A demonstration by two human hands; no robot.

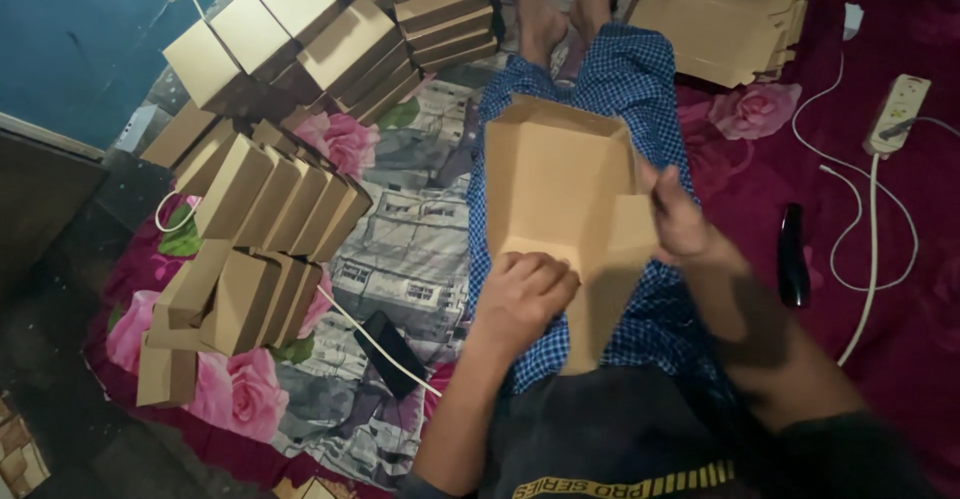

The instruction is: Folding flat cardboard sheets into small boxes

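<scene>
Cardboard box (555, 184), half folded, lies over the person's lap. Left hand (525, 294) presses curled fingers on its near flap; right hand (680, 221) pinches the side flap (630, 231). Folded boxes (270, 204) crowd the bed's left edge.

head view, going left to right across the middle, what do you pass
rows of folded brown boxes → black phone → left hand → half-folded cardboard box on the lap → right hand → black oblong object → white cable
</scene>
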